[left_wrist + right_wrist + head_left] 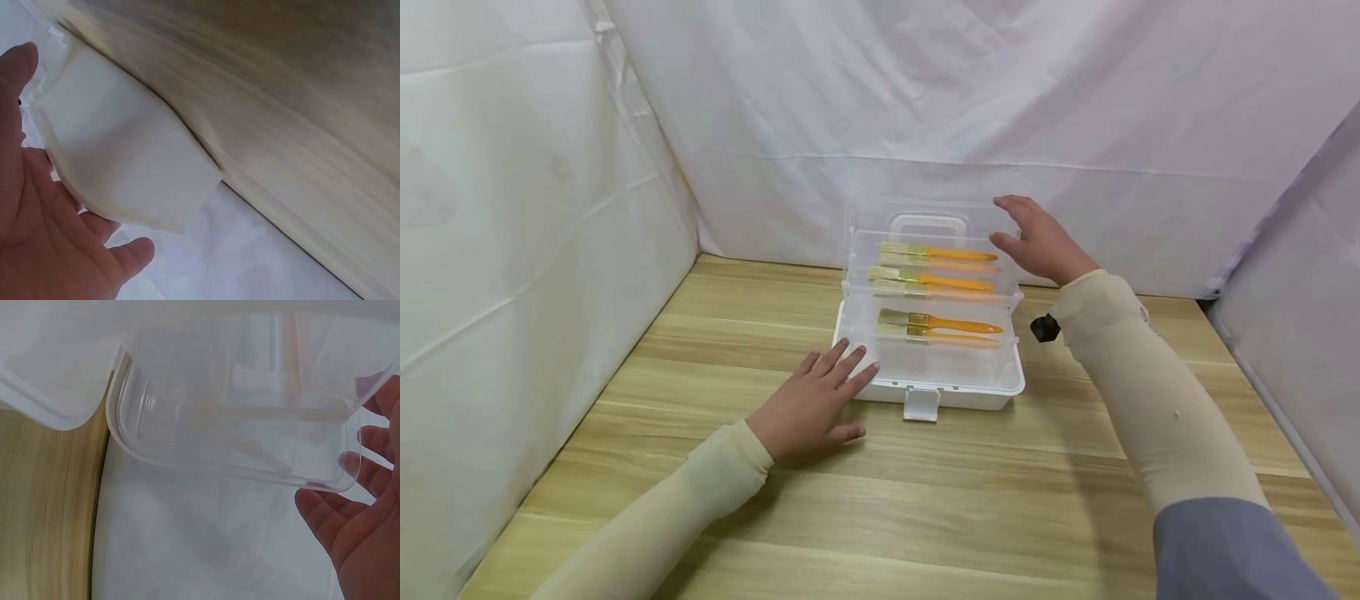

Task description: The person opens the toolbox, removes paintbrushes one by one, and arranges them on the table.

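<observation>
A clear and white plastic storage box (951, 399) stands open on the table with its transparent lid (47, 65) (187, 459) raised at the back. Three paintbrushes with orange handles lie across its clear tiers: one at the back (962, 254), one in the middle (957, 283), one nearest the front (964, 326). My left hand (812, 404) spreads its fingers over the box's front left corner, fingertips at the rim. At the lid's right edge is my right hand (1041, 242), fingers extended and apart, some fingertips showing through the clear plastic.
A white front latch (921, 404) hangs down from the box, and a white handle (928, 223) shows on the lid. The wood-grain table (910, 517) is bordered by white cloth (520, 167) at the left, back and right.
</observation>
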